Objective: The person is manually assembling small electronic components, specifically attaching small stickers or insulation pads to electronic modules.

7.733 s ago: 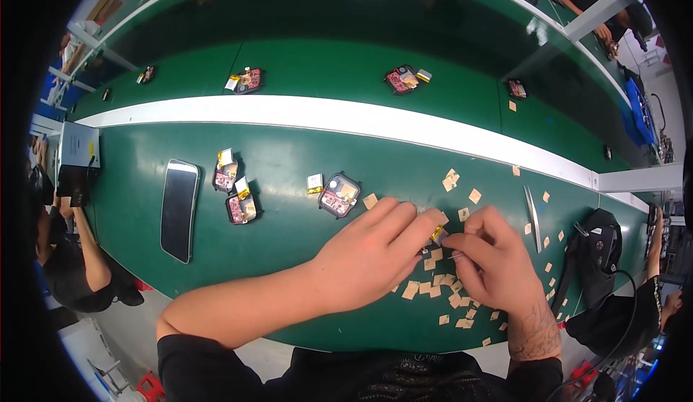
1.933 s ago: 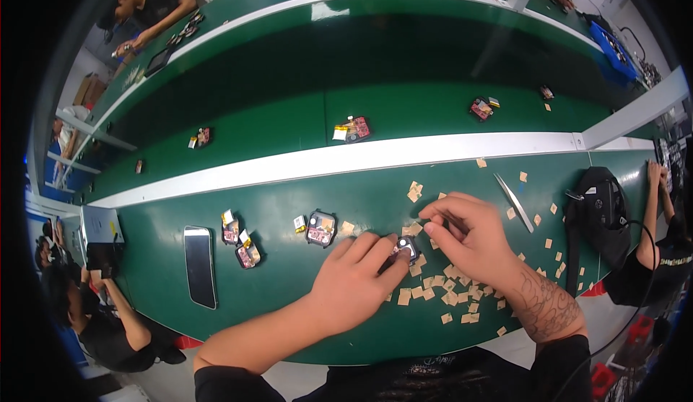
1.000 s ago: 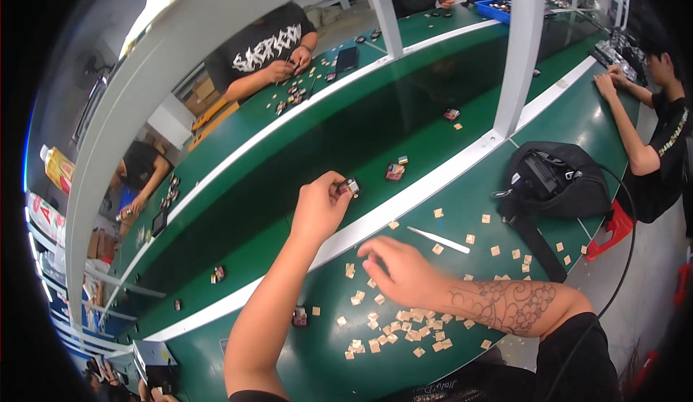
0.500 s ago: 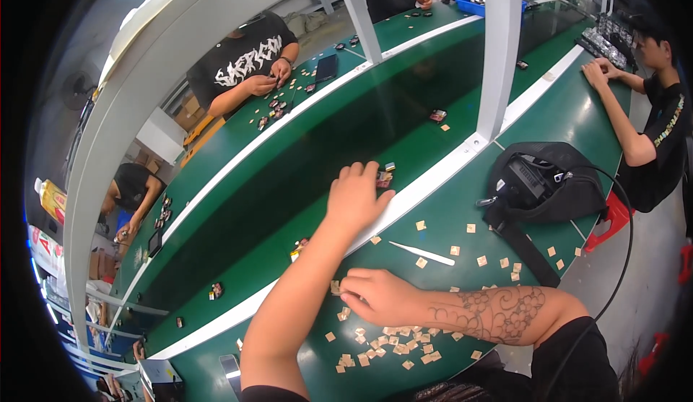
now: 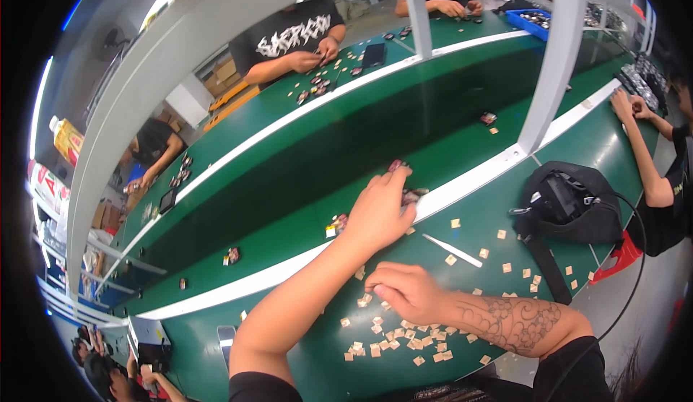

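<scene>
Green belt (image 5: 289, 236): blurred module (image 5: 414, 196) near its near edge, on thumb side of left hand (image 5: 379, 213), fingers bent, can't tell if pinching it. Left's nearer; right hand (image 5: 408, 291), curled, contents unclear, is over counter (image 5: 325, 366).

From my remote post I make out a small, dark-and-reddish device (image 5: 413, 196), blurred, between the left hand's (image 5: 379, 210) thumb and fingers; I can't tell whether it is gripped. A second device (image 5: 395, 164), red and partly hidden, shows just ahead, beyond the white rail (image 5: 465, 185). Near the loosely curled right hand (image 5: 406, 291), I see tan squares (image 5: 419, 344) scattered flat, some overlapping.
</scene>
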`<state>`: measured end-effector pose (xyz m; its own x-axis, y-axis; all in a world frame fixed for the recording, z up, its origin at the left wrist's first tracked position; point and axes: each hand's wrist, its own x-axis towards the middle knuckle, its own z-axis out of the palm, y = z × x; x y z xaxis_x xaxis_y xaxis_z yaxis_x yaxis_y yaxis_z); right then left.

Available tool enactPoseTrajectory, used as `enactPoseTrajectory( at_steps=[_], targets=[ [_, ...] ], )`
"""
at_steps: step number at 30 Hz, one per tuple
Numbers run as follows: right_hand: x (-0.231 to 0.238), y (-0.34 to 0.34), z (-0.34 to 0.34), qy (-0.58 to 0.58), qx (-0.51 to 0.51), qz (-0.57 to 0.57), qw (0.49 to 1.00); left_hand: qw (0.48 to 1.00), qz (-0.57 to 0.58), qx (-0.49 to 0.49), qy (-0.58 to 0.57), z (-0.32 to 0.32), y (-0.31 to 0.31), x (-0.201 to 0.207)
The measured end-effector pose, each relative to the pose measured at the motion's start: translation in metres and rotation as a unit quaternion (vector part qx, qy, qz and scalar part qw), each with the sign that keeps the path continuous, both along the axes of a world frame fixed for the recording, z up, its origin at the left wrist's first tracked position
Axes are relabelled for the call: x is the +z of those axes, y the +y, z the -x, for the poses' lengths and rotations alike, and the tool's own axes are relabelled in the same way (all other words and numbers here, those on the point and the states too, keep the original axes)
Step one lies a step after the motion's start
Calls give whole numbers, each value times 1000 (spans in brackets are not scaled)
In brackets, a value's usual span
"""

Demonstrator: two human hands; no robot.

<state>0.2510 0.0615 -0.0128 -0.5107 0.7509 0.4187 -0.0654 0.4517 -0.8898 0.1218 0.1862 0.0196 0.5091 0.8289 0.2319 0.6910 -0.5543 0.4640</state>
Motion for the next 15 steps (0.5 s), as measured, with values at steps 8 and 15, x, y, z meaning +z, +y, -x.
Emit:
enactPoseTrajectory(
  at_steps=[8, 15],
  targets=[
    [5, 0, 1, -122, -11, -53, 991, 993, 76, 90, -16, 99, -147, -1],
    [12, -9, 1, -321, 9, -145, 936, 991, -2, 131, -22, 103, -187, -9]
  ],
)
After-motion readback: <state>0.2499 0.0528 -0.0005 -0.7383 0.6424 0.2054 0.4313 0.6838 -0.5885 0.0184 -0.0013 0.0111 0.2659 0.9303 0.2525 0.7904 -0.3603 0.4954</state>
